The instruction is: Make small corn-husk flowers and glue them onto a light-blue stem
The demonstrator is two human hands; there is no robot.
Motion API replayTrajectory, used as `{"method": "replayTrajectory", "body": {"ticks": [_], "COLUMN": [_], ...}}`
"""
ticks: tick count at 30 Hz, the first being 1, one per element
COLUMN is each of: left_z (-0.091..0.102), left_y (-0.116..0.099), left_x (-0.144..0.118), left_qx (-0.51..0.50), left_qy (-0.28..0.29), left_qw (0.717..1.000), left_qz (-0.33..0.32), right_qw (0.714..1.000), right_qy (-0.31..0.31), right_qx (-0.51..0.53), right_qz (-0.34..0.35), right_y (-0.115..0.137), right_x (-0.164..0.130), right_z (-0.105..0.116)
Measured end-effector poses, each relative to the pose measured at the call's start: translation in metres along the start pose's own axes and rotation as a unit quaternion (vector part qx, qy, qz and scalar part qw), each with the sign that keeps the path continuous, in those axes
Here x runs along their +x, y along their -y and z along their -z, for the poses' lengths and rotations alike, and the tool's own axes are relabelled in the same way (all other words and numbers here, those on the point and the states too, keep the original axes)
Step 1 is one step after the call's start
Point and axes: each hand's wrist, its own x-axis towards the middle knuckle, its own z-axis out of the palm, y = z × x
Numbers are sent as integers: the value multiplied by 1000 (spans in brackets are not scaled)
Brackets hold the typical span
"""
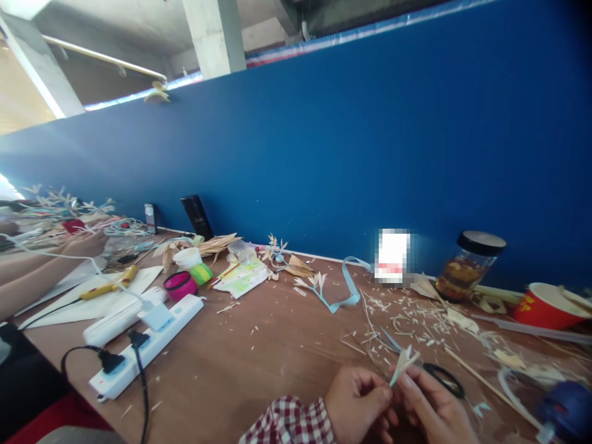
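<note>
Far left edge: another person's forearms resting on the wooden table, with a yellow-handled tool lying on white sheets just beside them.

Lower left: white power strip, two black plugs seated in it and one white adapter.

Left of centre, toward the blue partition: magenta tape roll touching a green roll; a white cup behind them; dried straw leaves piled at the wall.

Centre: pale blue ribbon looped flat on the table beside small straw flowers.

Bottom centre: left hand, plaid cuff at the wrist, fingers pinched shut on the base of a small folded straw piece.

Just right of it: right hand, fingers likewise closed on the same straw piece, which stands up between both hands, low in the frame. Black-handled scissors lie directly behind the right hand, amid scattered straw clippings.

Right: glass jar with black lid at the partition; red paper bowl near the right edge; dark blue object, blurred, in the lower right corner.
</note>
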Motion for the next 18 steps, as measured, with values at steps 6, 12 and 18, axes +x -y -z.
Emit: {"method": "replayTrajectory", "body": {"ticks": [6, 12, 18], "left_z": [-1, -1, -2], "left_y": [-2, -2, -2], "left_x": [0, 1, -2], "left_qx": [-6, -18, -5], "left_qy": [-13, -26, -45], "left_qw": [1000, 999, 999], "left_qz": [2, 13, -10], "right_qw": [998, 998, 995], "right_qy": [47, 17, 40], "right_qx": [24, -49, -84], "right_qz": [-20, 20, 45], "right_y": [-1, -2, -9], "right_x": [0, 0, 3], "right_z": [-3, 1, 6]}}
